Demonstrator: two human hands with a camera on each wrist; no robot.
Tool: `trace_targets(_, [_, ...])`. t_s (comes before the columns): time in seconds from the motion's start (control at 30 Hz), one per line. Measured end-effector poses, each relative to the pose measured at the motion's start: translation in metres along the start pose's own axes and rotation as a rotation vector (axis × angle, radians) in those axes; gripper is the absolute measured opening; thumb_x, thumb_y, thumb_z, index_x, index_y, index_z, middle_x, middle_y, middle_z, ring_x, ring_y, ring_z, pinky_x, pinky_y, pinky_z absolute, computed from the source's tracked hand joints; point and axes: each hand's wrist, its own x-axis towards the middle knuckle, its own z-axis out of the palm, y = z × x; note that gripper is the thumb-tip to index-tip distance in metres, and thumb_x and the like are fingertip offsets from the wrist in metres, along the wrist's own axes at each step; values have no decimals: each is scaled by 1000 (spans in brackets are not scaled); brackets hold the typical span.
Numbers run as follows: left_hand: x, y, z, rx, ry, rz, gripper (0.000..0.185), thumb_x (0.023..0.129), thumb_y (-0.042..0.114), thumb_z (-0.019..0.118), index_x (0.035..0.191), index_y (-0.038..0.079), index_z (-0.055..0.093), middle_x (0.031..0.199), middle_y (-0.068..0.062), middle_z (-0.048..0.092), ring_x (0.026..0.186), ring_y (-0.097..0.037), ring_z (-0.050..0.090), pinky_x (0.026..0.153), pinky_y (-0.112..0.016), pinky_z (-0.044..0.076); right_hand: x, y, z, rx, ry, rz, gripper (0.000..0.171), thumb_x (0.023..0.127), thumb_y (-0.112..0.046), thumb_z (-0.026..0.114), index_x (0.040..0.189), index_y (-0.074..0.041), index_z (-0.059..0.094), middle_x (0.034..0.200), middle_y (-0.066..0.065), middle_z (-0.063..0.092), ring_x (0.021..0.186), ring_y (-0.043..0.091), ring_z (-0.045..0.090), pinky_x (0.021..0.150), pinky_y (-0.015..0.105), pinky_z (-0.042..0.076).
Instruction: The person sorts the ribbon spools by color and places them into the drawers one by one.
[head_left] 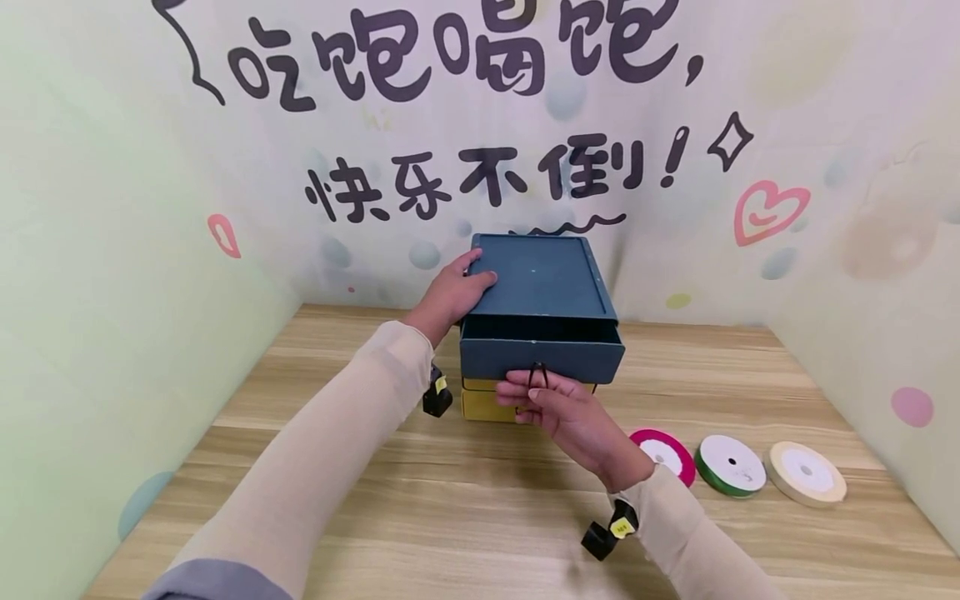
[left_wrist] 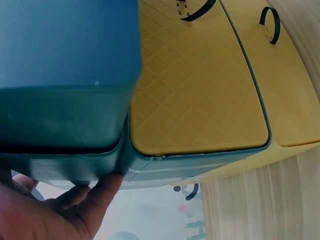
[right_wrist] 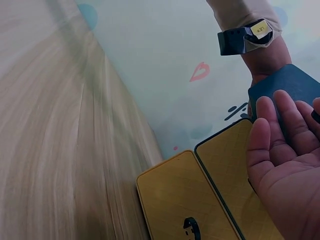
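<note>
A small drawer cabinet (head_left: 536, 271) with a blue top stands near the back wall. Its blue top drawer (head_left: 487, 360) is pulled partway out, with a dark gap showing inside. My left hand (head_left: 459, 292) rests on the cabinet's left edge, thumb over the top and fingers along the side. In the left wrist view, that hand's fingers (left_wrist: 102, 200) touch the blue side wall. At the drawer's front, my right hand (head_left: 566, 412) holds the black loop handle (head_left: 537, 372) between thumb and fingers, palm turned up. Yellow drawers (head_left: 486, 407) sit below, partly hidden by the right hand.
Three ribbon spools lie on the wooden table (head_left: 420, 517) at the right: a pink-red one (head_left: 678, 454), a green one (head_left: 731, 462) and a cream one (head_left: 808, 473). The printed wall (head_left: 360, 267) rises close behind the cabinet.
</note>
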Motion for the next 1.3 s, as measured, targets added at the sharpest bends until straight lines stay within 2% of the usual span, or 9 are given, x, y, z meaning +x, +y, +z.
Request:
trace_targets(0.17, [-1, 0, -1, -8, -1, 3, 60, 102, 38, 54, 157, 31, 31, 163, -5, 22, 144, -31, 31, 114, -47, 30, -2, 0, 1, -23, 9, 5, 39, 106, -13, 44, 140, 6, 49, 133, 11, 63, 123, 24, 58, 95, 32, 49])
trace_targets(0.3, [-1, 0, -1, -8, -6, 4, 60, 102, 38, 53, 157, 31, 31, 164, -5, 22, 144, -30, 30, 114, -46, 29, -3, 0, 3, -33, 16, 6, 40, 106, -13, 45, 140, 7, 49, 135, 16, 60, 122, 24, 58, 95, 32, 49])
trace_targets(0.5, [-3, 1, -1, -1, -7, -2, 60, 102, 39, 53, 157, 32, 30, 163, -4, 22, 144, -29, 31, 114, -46, 30, -5, 0, 4, -28, 21, 10, 39, 106, -12, 45, 139, 7, 49, 134, 15, 61, 123, 25, 58, 96, 32, 49])
trace_targets(0.67, [-2, 0, -1, 1, -6, 2, 60, 102, 39, 53, 157, 32, 31, 163, -4, 23, 144, -29, 31, 114, -46, 30, -7, 1, 4, -27, 16, 12, 42, 105, -13, 46, 141, 10, 45, 137, 20, 57, 123, 25, 58, 95, 32, 49])
trace_targets(0.8, [-1, -1, -1, 0, -3, 7, 60, 101, 39, 53, 157, 32, 31, 163, -5, 23, 143, -29, 32, 114, -45, 31, -8, 1, 4, -28, 16, 20, 45, 105, -13, 46, 143, 11, 41, 136, 17, 59, 124, 25, 58, 96, 33, 48])
trace_targets(1.03, [0, -2, 1, -6, 3, 18, 60, 101, 38, 54, 157, 31, 32, 163, -5, 23, 142, -31, 34, 113, -47, 32, -9, 2, 6, -21, 21, 30, 44, 105, -13, 45, 142, 11, 43, 138, 20, 56, 124, 27, 57, 96, 33, 49])
trace_targets(1.3, [-1, -1, 1, -11, 1, 14, 60, 101, 38, 53, 157, 31, 32, 163, -5, 23, 141, -30, 35, 113, -47, 32, -11, 1, 7, -33, 4, 13, 42, 106, -10, 42, 141, 12, 43, 134, 17, 61, 121, 25, 60, 93, 32, 50])
